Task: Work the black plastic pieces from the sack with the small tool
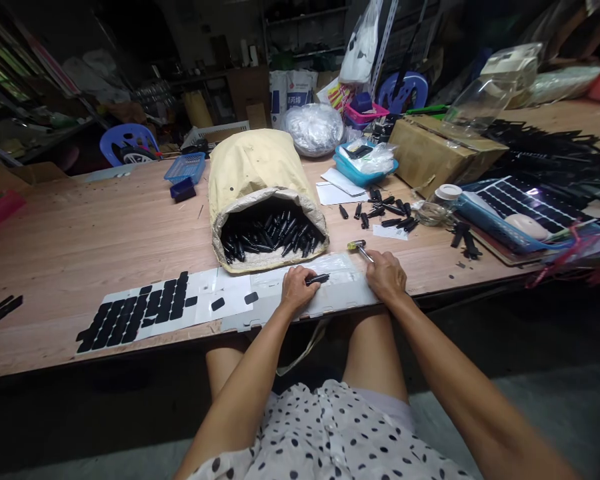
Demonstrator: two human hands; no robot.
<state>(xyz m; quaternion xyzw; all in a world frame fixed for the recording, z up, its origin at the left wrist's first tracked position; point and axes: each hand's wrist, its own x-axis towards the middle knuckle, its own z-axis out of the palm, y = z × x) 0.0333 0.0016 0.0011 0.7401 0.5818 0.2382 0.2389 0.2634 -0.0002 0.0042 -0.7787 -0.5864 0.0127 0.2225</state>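
My left hand (296, 288) is closed on a small black plastic piece (318, 279), holding it down on a white backing sheet (330, 297) at the table's front edge. My right hand (386, 275) rests on the same sheet, fingers curled around the metal shaft of a small tool with a yellow-green handle (356, 245). Just behind my hands lies a tan sack (253, 177) on its side, its open mouth full of several black pieces (270, 237). To the left, a white sheet carries rows of black adhesive pads (135, 310).
Loose black pieces (387, 212) lie right of the sack near a clear glass dish (430, 212). A cardboard box (437, 150), blue trays (363, 170) and stacked black sheets (535, 200) crowd the right side. A blue basket (185, 168) sits at the back left.
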